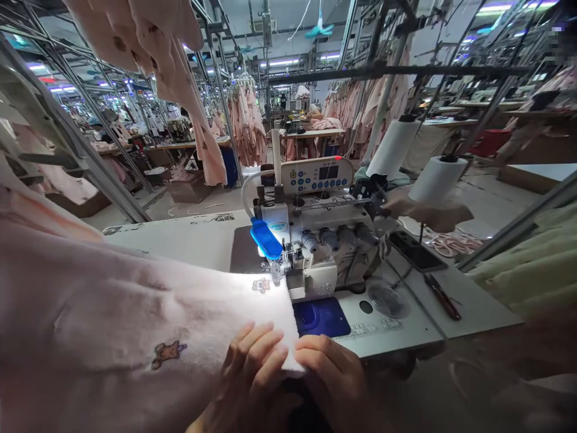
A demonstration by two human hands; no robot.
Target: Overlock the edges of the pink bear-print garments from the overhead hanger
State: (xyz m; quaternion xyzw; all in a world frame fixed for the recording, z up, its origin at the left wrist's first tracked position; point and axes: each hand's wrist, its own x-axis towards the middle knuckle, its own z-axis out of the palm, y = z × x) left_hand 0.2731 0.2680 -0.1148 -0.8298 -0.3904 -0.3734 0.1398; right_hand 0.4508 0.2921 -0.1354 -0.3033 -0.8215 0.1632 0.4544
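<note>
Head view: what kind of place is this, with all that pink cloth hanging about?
Most likely a garment factory floor. A sewing machine with thread cones stands on the table, both hands hold pink fabric at its near edge, and rows of pink garments hang from racks behind.

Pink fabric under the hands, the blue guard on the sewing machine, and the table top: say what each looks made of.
Pink fabric: looks like soft fleece or terry knit, matte and fuzzy, printed with small bears; both the left hand and the right hand pinch its edge.
Blue guard: glossy translucent plastic, probably.
Table top: smooth white laminate, seemingly, chipped dark at the far edge.
</note>
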